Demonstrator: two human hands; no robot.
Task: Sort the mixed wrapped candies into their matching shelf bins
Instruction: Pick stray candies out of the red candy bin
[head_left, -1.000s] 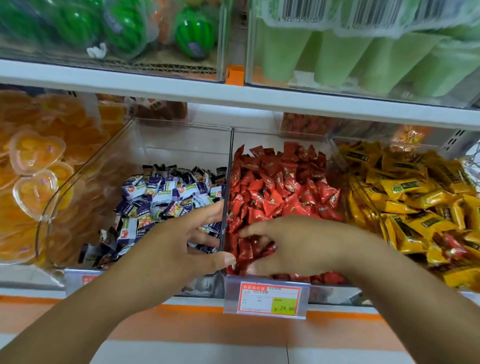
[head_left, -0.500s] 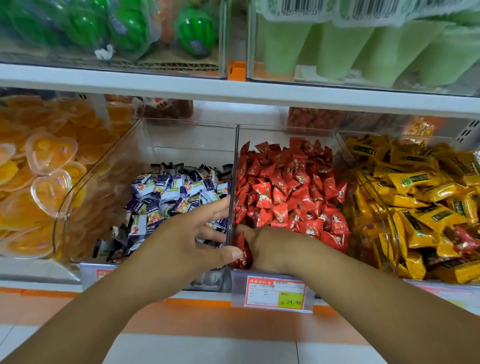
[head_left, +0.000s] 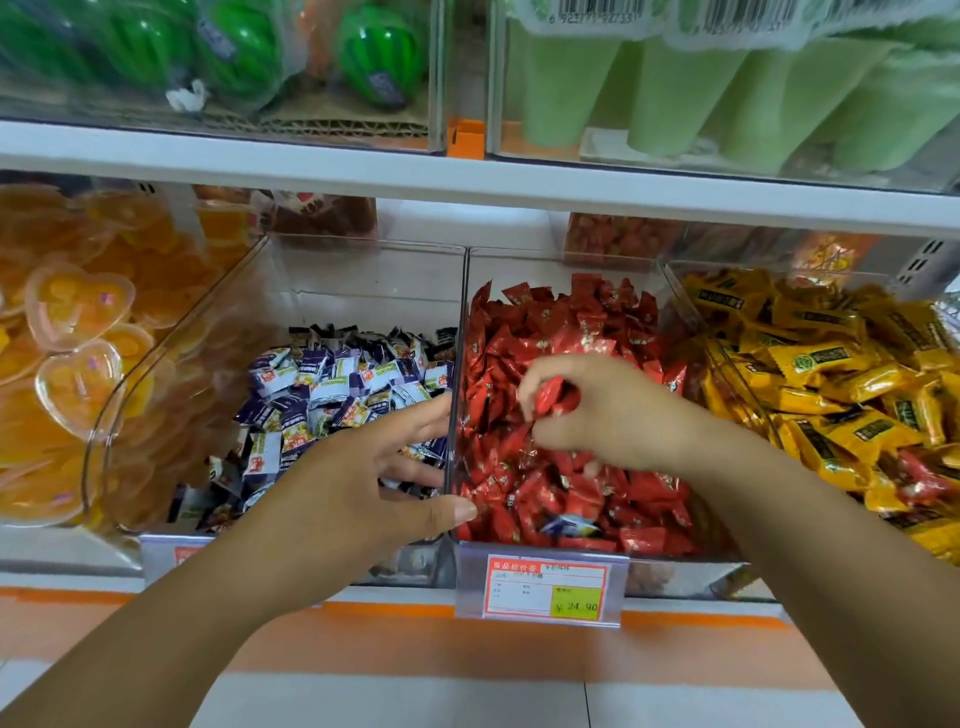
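Right hand (head_left: 613, 415) fingers (head_left: 524, 384) were curled narrow, pinching a few red candies (head_left: 550, 396) above the pile in the red bin (head_left: 545, 265). Stray blue-white candy (head_left: 569, 525) lay in the same bin by its front edge, below those fingers toward the person, long axis roughly along that edge. Left hand (head_left: 358, 467) fingers were spread wide, holding nothing, over the purple bin (head_left: 363, 270), thumb (head_left: 452, 512) at the red bin's front-left corner, so probably the nearer hand; stray belonged leftward, over the divider (head_left: 456, 374)

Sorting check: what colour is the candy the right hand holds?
Red: a shiny red wrapped candy in the right hand, head view.
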